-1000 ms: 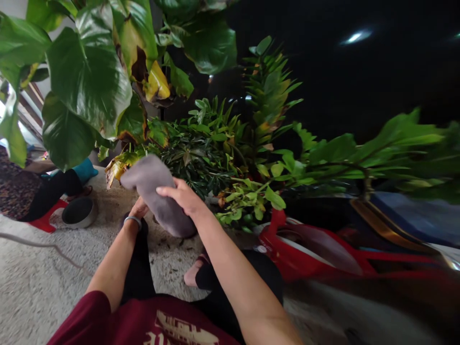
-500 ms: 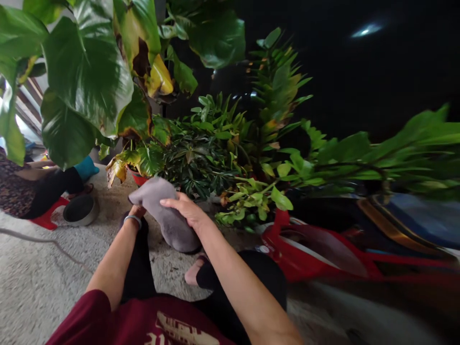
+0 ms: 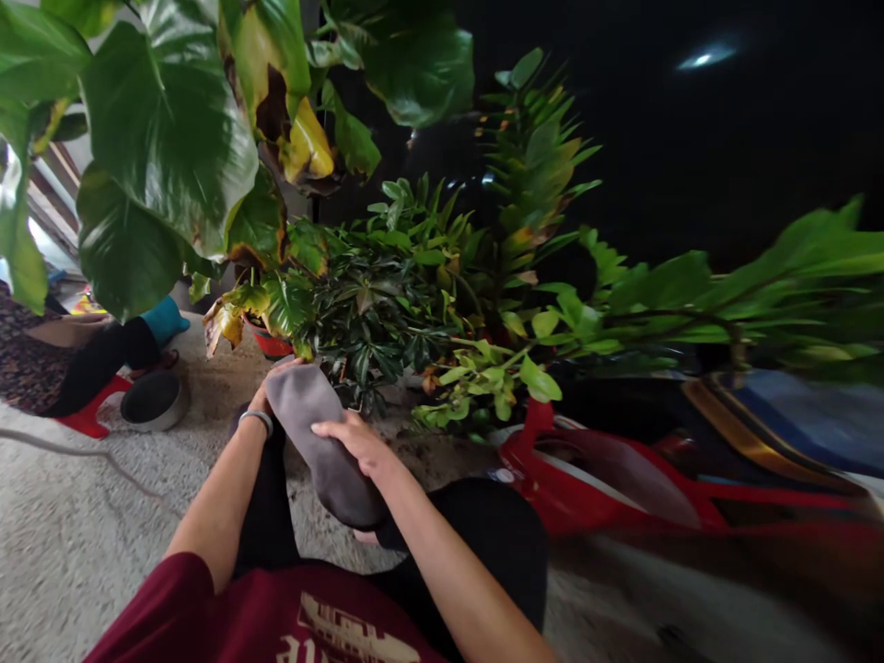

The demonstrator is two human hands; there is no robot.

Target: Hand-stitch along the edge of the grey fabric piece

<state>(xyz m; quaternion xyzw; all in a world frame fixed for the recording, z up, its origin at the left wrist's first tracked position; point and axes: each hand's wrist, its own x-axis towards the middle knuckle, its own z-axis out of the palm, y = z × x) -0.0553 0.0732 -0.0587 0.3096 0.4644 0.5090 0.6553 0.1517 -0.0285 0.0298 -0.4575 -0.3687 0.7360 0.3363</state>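
Note:
A grey sock (image 3: pixel 308 405), long and soft with a darker lower end, hangs slantwise between my hands above the concrete ground. My left hand (image 3: pixel 264 390) grips its upper end from the left side, with the fingers partly hidden behind the fabric. From the right, my right hand (image 3: pixel 355 440) holds the middle of the sock, its thumb lying across the front and its other fingers mostly out of sight underneath. A grey band circles my left wrist.
Potted plants (image 3: pixel 387 295) crowd the space just ahead, with large leaves (image 3: pixel 166 129) overhanging at upper left. A red bag (image 3: pixel 587 479) stands to the right. At left, a person (image 3: pixel 48 359) sits on a red stool (image 3: pixel 93 410) beside a round basin (image 3: pixel 156 402). A cable (image 3: pixel 69 448) crosses the ground.
The sock has tipped and stretched out longer, its lower end moving down toward me. My left hand has risen slightly along its upper edge, while my right hand keeps its hold.

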